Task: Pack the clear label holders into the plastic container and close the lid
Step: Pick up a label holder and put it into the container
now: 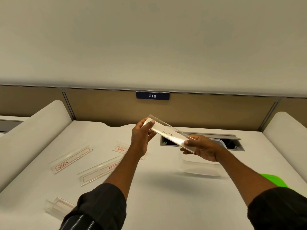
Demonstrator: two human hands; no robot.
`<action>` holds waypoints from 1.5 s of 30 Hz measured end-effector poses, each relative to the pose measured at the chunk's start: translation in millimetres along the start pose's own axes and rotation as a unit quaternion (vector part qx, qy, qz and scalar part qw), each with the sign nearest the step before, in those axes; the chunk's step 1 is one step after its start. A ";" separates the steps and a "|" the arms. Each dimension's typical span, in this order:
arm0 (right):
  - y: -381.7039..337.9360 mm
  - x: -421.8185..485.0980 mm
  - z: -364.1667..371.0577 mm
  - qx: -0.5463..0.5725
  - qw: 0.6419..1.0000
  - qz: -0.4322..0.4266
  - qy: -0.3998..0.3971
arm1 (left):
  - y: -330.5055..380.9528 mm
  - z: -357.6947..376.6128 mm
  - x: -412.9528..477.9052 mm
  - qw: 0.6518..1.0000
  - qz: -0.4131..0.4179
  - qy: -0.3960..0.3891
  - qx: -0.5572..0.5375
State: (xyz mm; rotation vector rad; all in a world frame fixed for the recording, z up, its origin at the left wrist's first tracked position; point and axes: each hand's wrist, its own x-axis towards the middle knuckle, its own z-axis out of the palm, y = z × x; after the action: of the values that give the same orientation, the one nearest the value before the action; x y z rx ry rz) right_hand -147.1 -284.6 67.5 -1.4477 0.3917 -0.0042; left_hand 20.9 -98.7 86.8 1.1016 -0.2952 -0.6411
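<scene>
Your left hand (141, 136) and right hand (201, 147) each close a grip on one end of a clear label holder (169, 134), held tilted above the white bench (166, 205); handwriting shows on its paper insert. The clear plastic container (201, 166) sits on the bench just below your right hand. Four more label holders lie left of your arms: one far left (71, 159), one beside your left forearm (99, 172), one behind it (120, 148), one near your left sleeve (58, 207). A sign reading 216 (152, 95) hangs on the partition.
</scene>
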 end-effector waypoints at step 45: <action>33.7 22.8 -190.4 -0.650 0.751 0.040 0.109 | -130.6 126.2 97.7 0.589 0.094 -0.179 0.783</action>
State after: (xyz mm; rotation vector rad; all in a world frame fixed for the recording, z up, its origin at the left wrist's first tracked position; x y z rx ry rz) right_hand -183.6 -468.7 15.6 -2.8415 0.7108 0.2108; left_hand -11.9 -289.8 16.5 2.5777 -1.5178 -0.2576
